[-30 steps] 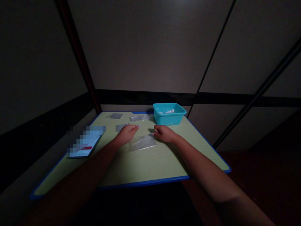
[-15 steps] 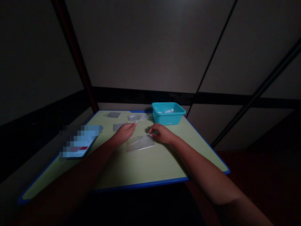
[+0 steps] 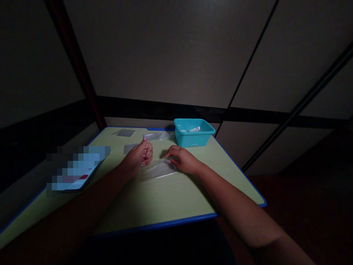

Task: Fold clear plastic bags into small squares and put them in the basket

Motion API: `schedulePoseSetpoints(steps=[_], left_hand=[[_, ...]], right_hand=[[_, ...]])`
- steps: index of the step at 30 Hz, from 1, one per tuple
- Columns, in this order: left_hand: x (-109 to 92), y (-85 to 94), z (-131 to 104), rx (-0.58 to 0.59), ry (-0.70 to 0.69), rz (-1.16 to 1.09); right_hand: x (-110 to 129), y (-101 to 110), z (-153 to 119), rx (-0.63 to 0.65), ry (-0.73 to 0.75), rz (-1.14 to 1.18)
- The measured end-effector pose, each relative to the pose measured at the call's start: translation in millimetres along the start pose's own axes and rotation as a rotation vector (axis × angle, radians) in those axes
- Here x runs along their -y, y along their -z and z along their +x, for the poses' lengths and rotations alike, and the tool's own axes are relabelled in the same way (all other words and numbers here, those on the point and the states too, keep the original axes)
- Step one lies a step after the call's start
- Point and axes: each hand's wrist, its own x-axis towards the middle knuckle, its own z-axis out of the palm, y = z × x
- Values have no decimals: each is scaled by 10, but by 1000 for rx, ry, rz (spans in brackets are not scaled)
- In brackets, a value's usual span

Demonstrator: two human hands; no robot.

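Observation:
A clear, flat plastic bag point(image 3: 157, 172) lies on the table in front of me. My right hand point(image 3: 183, 160) is at its upper right corner, with thumb and fingertips closed on the film. Just left of the bag's far edge, my left hand point(image 3: 138, 156) is raised with its fingers curled into a fist and the thumb pointing up. Whatever may be inside that fist is hidden. Partly behind the left hand rests another flat plastic bag point(image 3: 129, 148).
A turquoise basket point(image 3: 194, 139) with whitish contents stands at the back right. More clear plastic packets point(image 3: 157, 136) and a greyish bag point(image 3: 125, 133) lie along the back. A blurred-out tablet-like device point(image 3: 82, 167) is at the left. The pale table point(image 3: 165, 202) has a blue edge.
My left hand has curled its fingers in and turned its thumb upward. My right fingers have stayed at the bag's corner. The whole view has shifted slightly.

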Motion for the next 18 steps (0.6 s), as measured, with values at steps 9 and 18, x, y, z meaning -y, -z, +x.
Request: schedulePoseSetpoints(steps=[9, 18], left_hand=[[105, 47, 48, -32, 4, 158], [152, 129, -5, 38, -382, 913]], right_hand=[[33, 17, -15, 194, -40, -58], [48, 73, -32, 201, -101, -115]])
